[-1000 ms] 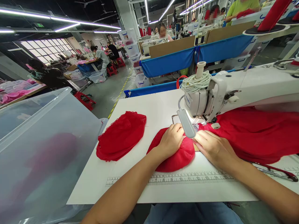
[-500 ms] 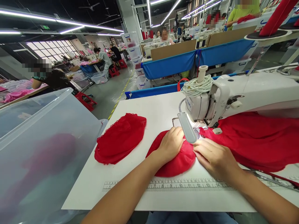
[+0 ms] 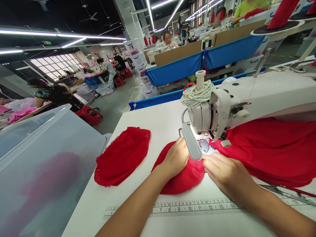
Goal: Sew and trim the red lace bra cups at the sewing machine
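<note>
A rounded red fabric piece (image 3: 182, 184) lies on the white sewing table in front of the sewing machine (image 3: 249, 98). My left hand (image 3: 176, 158) rests on its upper part with fingers curled closed on the cloth; the fingertips are partly hidden. On its right edge, my right hand (image 3: 224, 169) pinches the fabric between thumb and fingers. A grey lamp head (image 3: 192, 143) hangs just above, between the hands, covering part of the cloth. Past it shows the round metal needle plate (image 3: 203, 145). Another rounded red piece (image 3: 123, 156) lies flat to the left.
More red fabric (image 3: 274, 148) spreads under the machine arm at right. Scissors (image 3: 286, 192) lie near my right forearm. A ruler scale (image 3: 182, 209) runs along the table's front. At left stands a translucent plastic bin (image 3: 81, 138). Co-workers sit at other tables beyond.
The view has shifted slightly. The red piece and both hands have drawn back a little from the needle area, so the needle plate now shows more. Both hands keep their hold.
</note>
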A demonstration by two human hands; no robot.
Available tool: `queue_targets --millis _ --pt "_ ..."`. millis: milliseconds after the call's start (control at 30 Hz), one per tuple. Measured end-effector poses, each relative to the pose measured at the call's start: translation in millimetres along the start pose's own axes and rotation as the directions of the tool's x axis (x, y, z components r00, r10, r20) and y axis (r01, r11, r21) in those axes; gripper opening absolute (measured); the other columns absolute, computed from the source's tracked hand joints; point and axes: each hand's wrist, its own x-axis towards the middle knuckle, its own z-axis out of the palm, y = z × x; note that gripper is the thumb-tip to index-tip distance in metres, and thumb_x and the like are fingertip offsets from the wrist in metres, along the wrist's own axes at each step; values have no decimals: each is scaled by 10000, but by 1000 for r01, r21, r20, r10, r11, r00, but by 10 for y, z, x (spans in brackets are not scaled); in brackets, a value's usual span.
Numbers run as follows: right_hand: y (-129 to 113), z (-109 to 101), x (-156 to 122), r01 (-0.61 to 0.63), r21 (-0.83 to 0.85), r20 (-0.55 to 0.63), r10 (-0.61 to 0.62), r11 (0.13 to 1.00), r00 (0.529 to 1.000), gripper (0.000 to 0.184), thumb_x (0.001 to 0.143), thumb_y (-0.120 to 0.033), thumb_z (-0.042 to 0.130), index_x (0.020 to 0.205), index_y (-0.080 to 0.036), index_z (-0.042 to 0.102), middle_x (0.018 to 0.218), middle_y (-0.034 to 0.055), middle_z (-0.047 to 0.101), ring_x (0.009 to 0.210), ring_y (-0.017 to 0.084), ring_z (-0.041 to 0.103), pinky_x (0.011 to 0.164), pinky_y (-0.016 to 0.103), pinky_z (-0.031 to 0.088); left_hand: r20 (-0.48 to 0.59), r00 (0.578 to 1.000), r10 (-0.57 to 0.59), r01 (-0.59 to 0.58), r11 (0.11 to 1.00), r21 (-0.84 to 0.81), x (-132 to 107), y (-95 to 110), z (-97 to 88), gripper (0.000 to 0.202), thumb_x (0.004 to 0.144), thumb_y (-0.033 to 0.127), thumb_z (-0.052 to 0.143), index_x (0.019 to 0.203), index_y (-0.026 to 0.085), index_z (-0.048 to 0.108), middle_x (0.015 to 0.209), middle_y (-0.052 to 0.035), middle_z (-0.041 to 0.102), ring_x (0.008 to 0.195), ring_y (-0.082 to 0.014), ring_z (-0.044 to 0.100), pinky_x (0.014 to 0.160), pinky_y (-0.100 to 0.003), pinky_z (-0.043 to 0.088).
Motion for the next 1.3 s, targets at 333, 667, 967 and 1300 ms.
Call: queue_targets --millis 333,667,967,1300 --pt "8 -6 -15 -26 45 5 26 999 1000 235 884 -57 476 721 -183 591 860 60 701 787 174 587 650 278 435 15 999 41 -42 999 10 -30 20 -15 280 856 39 331 743 192 536 947 -67 610 1046 -220 558 943 -397 503" --pt "44 -33 3 -21 -15 12 21 1000 1000 242 885 -55 455 745 -177 610 855 69 699 810 169 602 639 273 461 -16 992 127 -128 991 -47 -4 -10 34 314 927 127 283 920 208 586 961 -84 644 1099 -253 555 1006 -467 469" --pt "50 -31 21 -31 -28 2 31 999 1000 248 874 -31 464 720 -168 600 863 69 711 804 174 610 617 270 445 19 998 60 -59 997 -57 21 -25 71 309 929 142 310 882 224 604 860 -82 632 1069 -265 567 937 -440 508" --pt "56 -13 18 -46 -19 11 46 999 999 233 862 -18 467 740 -172 592 886 75 712 826 178 610 620 262 424 26 999 33 -32 998 -46 55 -51 99 336 963 173 287 831 203 594 858 -64 625 1083 -249 554 954 -458 487"
